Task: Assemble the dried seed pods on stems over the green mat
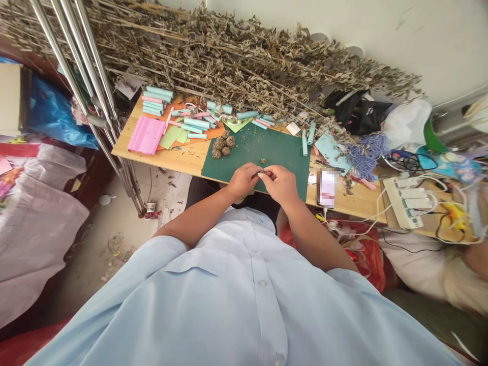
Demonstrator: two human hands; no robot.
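Observation:
My left hand [244, 180] and my right hand [282, 183] meet at the front edge of the green mat [284, 152]. The fingers of both are closed in a pinch on a small dark piece of dried herb [261, 172], mostly hidden by the fingertips. Just beyond them on the mat lies a small brown crumb of dried herb [263, 160]. A cluster of several round brown balls of dried herb [222, 145] rests on the mat's left side, beyond my left hand.
Bundles of dried stalks [229, 56] lie along the back. Blue and pink paper rolls [196, 123] and pink paper [146, 134] cover the table's left. A phone [327, 189], a power strip [404, 201] and purple yarn [366, 155] sit right. Metal crutches [102, 109] lean left.

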